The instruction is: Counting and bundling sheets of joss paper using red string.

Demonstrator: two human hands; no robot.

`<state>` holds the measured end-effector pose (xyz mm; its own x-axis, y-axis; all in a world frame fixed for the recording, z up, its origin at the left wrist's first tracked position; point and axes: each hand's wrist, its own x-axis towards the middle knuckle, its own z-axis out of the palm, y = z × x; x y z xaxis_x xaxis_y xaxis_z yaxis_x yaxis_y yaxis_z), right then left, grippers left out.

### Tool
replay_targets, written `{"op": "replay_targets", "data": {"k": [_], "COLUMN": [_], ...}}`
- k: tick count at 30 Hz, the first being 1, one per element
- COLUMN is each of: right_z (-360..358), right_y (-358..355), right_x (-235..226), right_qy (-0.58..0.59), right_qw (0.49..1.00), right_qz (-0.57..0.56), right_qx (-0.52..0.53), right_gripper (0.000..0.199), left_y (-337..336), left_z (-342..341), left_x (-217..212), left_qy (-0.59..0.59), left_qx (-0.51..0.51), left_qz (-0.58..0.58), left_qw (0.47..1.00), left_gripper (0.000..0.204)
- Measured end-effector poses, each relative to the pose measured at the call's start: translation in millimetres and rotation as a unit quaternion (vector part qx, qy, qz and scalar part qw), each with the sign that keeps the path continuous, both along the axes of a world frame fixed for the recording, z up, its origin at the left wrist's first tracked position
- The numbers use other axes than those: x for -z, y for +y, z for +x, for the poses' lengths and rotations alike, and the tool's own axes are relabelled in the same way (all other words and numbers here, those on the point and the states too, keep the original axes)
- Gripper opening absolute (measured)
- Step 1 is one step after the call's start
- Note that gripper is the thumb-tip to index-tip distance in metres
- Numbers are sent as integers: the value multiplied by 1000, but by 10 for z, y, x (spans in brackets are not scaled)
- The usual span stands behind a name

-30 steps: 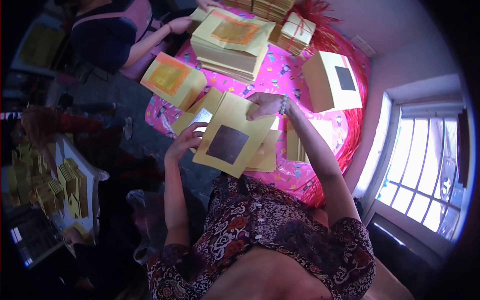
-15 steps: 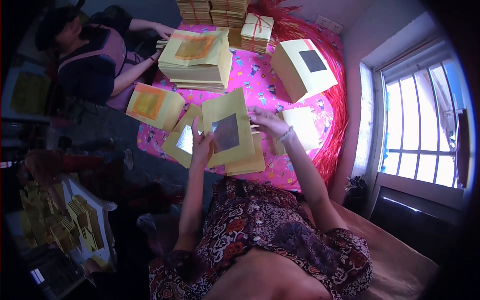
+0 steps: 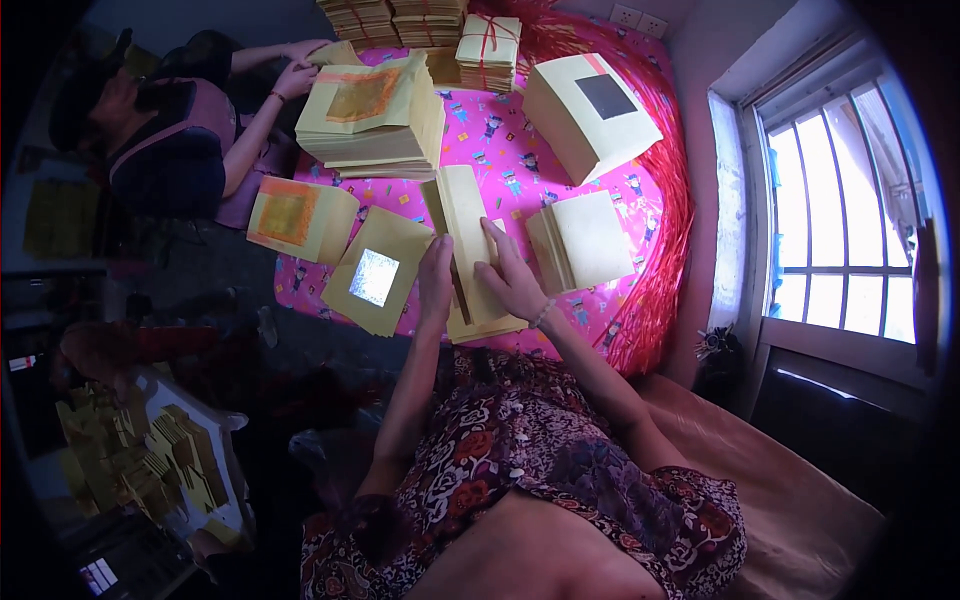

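A yellow sheet of joss paper (image 3: 461, 210), folded into a narrow upright shape, is between my hands over the near edge of the table. My left hand (image 3: 435, 282) is closed along its left side, fingertips partly hidden. On its right face lie the thumb and fingers of my right hand (image 3: 516, 280), gripping it. More yellow sheets (image 3: 487, 328) rest below. Left of my hands lies a fanned pile of joss paper with a silver foil square (image 3: 398, 240). To the right, a stack of folded sheets (image 3: 595, 243) lies on the table.
The table has a pink patterned cloth (image 3: 470, 130). A tall paper stack (image 3: 370, 140), a leaning stack (image 3: 600, 125) and tied bundles (image 3: 490, 55) stand farther back. Red strands (image 3: 665, 250) line the right edge. A co-worker (image 3: 190, 140) handles paper at the far left.
The sheet that showed its dark foil square is now folded narrow. My right hand has moved from its right edge onto its face; my left hand has shifted right.
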<state>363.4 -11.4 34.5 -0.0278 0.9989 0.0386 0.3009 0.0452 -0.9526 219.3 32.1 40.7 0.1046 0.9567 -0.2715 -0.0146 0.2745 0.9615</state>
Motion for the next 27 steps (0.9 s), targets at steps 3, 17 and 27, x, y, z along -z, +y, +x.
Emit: {"op": "replay_targets", "data": {"k": [3,17,27], "right_z": [45,23,108], "right_y": [-16,10,34], "right_x": [8,235,77], "right_qy": [58,142,240], "right_qw": [998,989,971], "right_qz": [-28,17,-11], "right_qx": [8,26,4], "right_gripper": [63,73,72], "left_y": [8,-79,-68], "left_z": [29,233,268], "left_x": [90,58,80], "left_qy": [-13,-25,-72], "left_qx": [15,-8,-8], "left_qz": [31,-24,-58], "left_qw": [999,999,996], "left_gripper": [22,23,25]}}
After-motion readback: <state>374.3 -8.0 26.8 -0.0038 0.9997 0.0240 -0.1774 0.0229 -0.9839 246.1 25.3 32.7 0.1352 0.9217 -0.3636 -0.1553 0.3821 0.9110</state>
